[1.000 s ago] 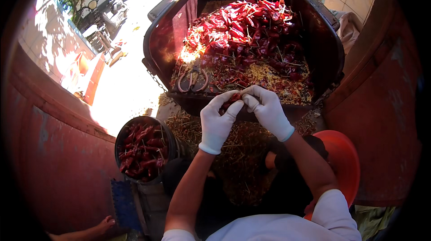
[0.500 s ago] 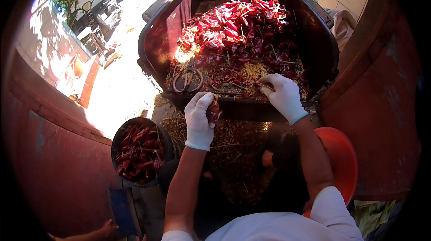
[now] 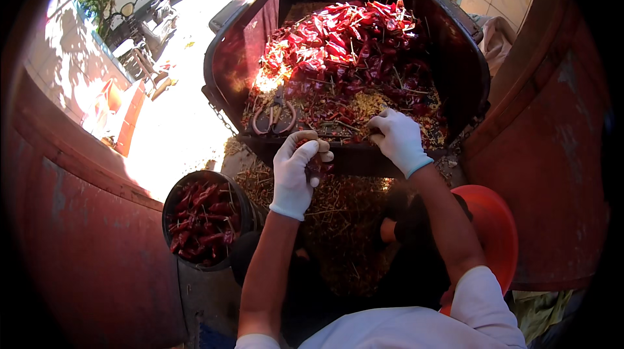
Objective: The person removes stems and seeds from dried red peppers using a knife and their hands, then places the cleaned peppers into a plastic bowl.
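Left hand (image 3: 294,176): gloved, fingers were clamped around one red chili pepper (image 3: 314,168).
Red chili pepper: sat before the cart bed's (image 3: 242,63) near edge.
Right hand (image 3: 400,142): gloved, fingers were bent; fingertip contact could not be told.

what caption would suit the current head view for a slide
White-gloved left hand holding a red chili, gloved right hand beside a cargo bed heaped with chilies.

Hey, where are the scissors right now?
In the head view, the scissors lie left of centre, at the near left corner of the dark red cargo bed, just beyond the left hand and nearer than the heaped red peppers.
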Available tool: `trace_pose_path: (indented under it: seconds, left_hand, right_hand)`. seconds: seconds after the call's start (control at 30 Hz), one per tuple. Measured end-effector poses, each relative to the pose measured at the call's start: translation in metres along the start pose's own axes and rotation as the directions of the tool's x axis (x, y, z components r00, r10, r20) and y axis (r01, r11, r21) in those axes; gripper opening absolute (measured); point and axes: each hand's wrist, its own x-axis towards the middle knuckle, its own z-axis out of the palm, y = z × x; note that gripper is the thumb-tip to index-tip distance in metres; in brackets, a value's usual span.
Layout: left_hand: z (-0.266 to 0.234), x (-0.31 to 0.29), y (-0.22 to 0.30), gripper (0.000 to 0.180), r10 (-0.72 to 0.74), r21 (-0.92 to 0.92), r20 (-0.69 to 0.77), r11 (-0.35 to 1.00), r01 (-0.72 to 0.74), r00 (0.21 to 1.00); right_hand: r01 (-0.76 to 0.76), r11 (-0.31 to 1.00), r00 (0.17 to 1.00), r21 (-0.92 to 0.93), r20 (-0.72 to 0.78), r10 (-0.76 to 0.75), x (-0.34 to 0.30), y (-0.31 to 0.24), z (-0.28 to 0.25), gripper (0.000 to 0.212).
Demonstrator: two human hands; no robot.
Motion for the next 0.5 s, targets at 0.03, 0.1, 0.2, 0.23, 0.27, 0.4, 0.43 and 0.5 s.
trace_pose_path:
  seconds: [0.03,0.1,0.2,0.23,0.27,0.4,0.43,0.5]
  left_hand:
    - [0.001,0.0,0.001,0.018,-0.012,0.006,0.012,1.0,0.012,1.0]
    - [0.001,0.003,-0.002,0.019,-0.016,0.024,0.041,1.0,0.015,0.999]
    - [0.001,0.002,-0.002,0.021,-0.023,0.065,0.045,0.998,0.02,0.999]
    - [0.0,0.002,-0.003,0.021,-0.019,0.071,0.039,0.997,0.016,0.999]
    - [-0.002,0.002,-0.003,0.022,-0.015,0.077,0.033,0.997,0.012,0.999]
    - [-0.003,0.005,-0.005,0.021,0.011,0.115,-0.001,0.993,-0.011,1.0]
    - [-0.007,0.008,-0.01,0.022,0.038,0.095,0.014,0.995,-0.039,0.999]
    - [-0.007,0.009,-0.014,0.024,0.067,0.118,0.024,0.991,-0.069,0.997]
  right_hand:
    - [-0.018,1.0,1.0,0.001,-0.01,0.018,0.001,0.001,0.002,0.021]
    - [-0.055,0.998,0.998,0.005,-0.026,0.055,0.003,0.002,0.006,0.02]
    - [-0.114,0.992,0.993,0.046,-0.031,0.116,0.004,0.002,0.004,0.018]
    - [-0.095,0.995,0.995,0.02,-0.029,0.096,0.003,0.002,0.002,0.02]
    - [-0.076,0.997,0.997,-0.005,-0.027,0.076,0.002,0.001,-0.001,0.023]
    - [0.032,0.995,0.997,-0.098,0.075,-0.025,-0.005,0.003,-0.002,0.028]
    - [0.016,0.997,0.995,-0.081,0.095,-0.008,-0.004,0.0,-0.004,0.026]
    - [-0.009,0.999,0.994,-0.051,0.107,0.014,-0.003,-0.001,-0.004,0.021]
